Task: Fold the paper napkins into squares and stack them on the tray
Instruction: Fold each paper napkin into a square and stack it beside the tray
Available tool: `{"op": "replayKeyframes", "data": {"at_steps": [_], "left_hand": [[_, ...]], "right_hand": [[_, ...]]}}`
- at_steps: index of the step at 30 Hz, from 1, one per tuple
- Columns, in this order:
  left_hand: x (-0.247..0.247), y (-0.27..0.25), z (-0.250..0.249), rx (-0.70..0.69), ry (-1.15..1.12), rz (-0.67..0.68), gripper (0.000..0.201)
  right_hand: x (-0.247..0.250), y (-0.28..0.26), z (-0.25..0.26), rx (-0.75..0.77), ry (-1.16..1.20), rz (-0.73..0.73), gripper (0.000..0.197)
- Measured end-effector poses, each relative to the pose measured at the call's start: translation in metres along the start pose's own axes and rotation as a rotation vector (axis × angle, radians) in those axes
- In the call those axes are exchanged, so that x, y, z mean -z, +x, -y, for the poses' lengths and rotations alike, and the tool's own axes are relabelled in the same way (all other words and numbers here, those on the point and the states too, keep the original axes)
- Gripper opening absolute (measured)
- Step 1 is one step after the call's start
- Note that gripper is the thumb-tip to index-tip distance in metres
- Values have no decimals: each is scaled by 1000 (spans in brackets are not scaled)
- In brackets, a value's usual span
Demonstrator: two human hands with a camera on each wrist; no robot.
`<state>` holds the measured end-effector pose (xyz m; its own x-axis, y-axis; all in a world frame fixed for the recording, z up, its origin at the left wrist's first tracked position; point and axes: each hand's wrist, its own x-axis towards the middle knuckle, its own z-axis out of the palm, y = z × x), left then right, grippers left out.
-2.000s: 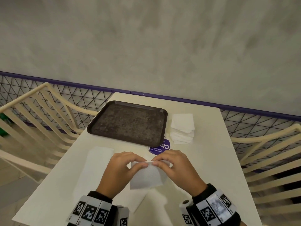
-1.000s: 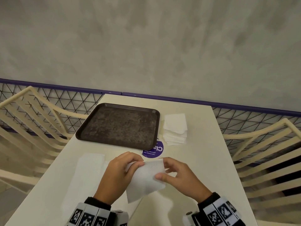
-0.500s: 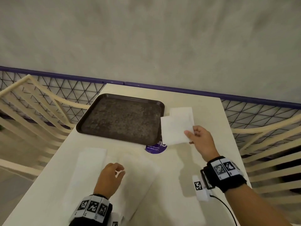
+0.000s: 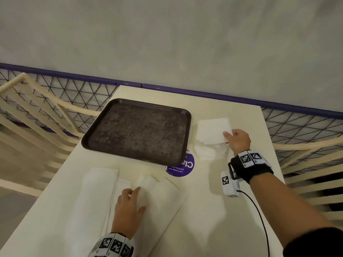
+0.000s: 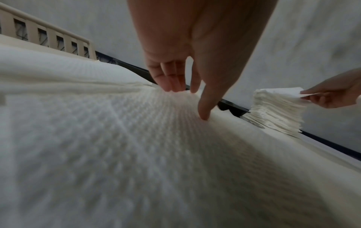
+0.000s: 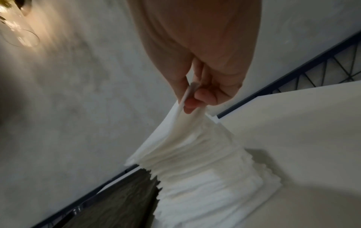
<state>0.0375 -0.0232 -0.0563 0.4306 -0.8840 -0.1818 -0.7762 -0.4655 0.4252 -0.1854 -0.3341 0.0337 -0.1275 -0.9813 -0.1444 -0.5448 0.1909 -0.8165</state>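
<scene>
Right hand: right hand [image 4: 238, 140] pinches corner of a white folded square paper napkin [image 4: 213, 131] betw. thumb and fingers [image 6: 192, 102]; napkin lies over top of the stack.
Stack: pile of white folded square napkins [image 4: 210, 152] on the cream rectangular table [image 4: 213, 210], just right of tray, not on it.
Left hand: left hand [image 4: 129, 208] palm down, fingers straight/relaxed, fingertips [image 5: 204, 115] touching the white unfolded textured napkins [image 4: 159, 197] at near left of table; nothing gripped.
Tray: dark brown rectangular plastic tray [image 4: 182, 115] at far left-centre of table; holds no napkins.
Sticker: round purple sticker w/ white text [image 4: 182, 166], partly under tray's near right corner.
Surround: cream slatted chairs [image 4: 27, 112] both sides; grey wall [image 4: 167, 38] behind.
</scene>
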Motion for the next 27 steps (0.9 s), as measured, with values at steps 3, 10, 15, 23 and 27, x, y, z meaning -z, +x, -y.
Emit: {"op": "replayKeyframes", "data": {"at_steps": [3, 10, 15, 23, 27], "left_hand": [[0, -1, -2, 15, -39, -39, 49], [0, -5, -12, -25, -82, -39, 34], [-2, -4, -15, -43, -99, -2, 19], [12, -8, -20, 51, -293, 120, 25], [23, -14, -21, 74, -467, 126, 20]], "right_hand": [[-3, -2, -3, -26, -33, -21, 33], [-7, -39, -8, 124, -174, -219, 52], [-35, -110, -26, 363, -202, -66, 41], [-68, -191, -66, 114, -243, 503, 44], [-68, -202, -73, -79, -178, 582, 61]]}}
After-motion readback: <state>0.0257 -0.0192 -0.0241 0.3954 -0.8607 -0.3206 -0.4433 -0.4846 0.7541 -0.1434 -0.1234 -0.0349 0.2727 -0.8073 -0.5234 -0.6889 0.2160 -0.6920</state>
